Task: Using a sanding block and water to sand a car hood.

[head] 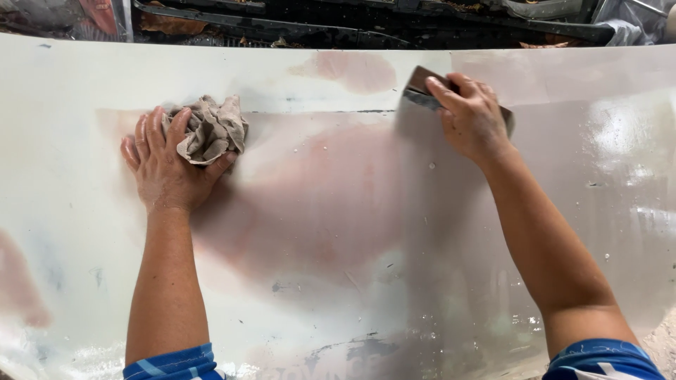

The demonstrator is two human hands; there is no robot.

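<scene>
Sanding block [422,88], dark and flat, pressed by right hand [470,119].

Crumpled grey rag [210,130] and dark sanding block [422,88] (both flat) on white panel [338,232]

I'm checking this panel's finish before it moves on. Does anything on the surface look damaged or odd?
Yes. The white panel has pinkish worn patches between the left hand, which holds a crumpled rag, and the right hand, which holds a sanding block. Dark chipped spots run along the near edge.
</scene>
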